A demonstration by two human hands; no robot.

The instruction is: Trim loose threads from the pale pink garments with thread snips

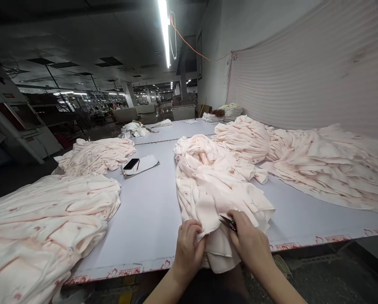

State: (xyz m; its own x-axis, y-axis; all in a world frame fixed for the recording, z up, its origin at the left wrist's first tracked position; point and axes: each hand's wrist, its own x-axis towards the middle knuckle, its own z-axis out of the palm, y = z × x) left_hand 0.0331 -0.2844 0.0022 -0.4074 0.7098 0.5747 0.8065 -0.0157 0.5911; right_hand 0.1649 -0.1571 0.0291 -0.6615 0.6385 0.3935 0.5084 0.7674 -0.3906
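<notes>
A pale pink garment (214, 190) with small prints lies bunched on the white table (147, 219), its near end hanging over the front edge. My left hand (189, 249) is closed, pinching a fold of that fabric near the edge. My right hand (249, 242) is closed on small dark thread snips (228, 222), whose blades point left at the cloth between my two hands.
Heaps of the same pink garments lie at the left front (46, 228), left rear (97, 154) and along the right wall (328, 164). A phone (131, 164) rests on a notebook (144, 164) mid-table. Further folded stacks (230, 110) sit far back.
</notes>
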